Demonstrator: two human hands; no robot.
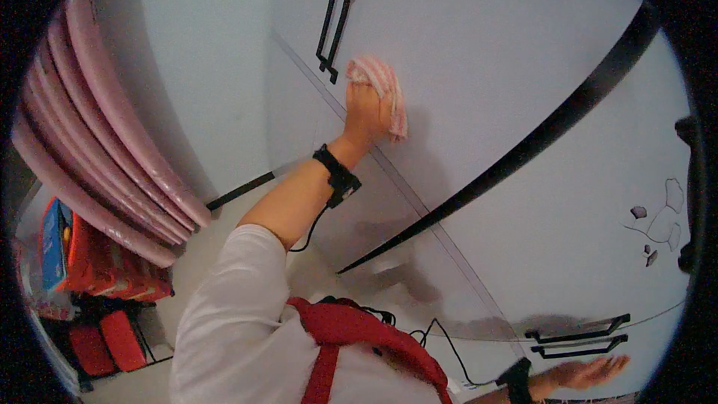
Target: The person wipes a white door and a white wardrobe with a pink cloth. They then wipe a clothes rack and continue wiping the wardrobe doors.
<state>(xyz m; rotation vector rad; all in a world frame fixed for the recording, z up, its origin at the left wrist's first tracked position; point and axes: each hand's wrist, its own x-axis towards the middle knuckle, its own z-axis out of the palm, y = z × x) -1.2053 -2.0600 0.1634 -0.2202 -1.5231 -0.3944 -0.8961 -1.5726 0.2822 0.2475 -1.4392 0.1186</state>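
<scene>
My left hand (367,109) holds a folded pink-and-white striped cloth (395,106) against a pale grey cabinet door (477,67). Just beyond it is a pair of black bar handles (342,19). A narrow seam (404,182) between door panels runs under my left wrist. At the lower right, my right hand (589,373) has its fingers extended and holds nothing that I can see. It is close to a second pair of black handles (580,338); whether it touches the cabinet there, I cannot tell. Both wrists wear black straps with cables.
A long black strip (505,163) crosses the cabinet front. Several long pink padded rolls (123,123) stand on the left. Below them are an orange basket (112,269) and red objects (123,341) on a black rack. A flower-like decoration (650,230) marks the right-hand panel.
</scene>
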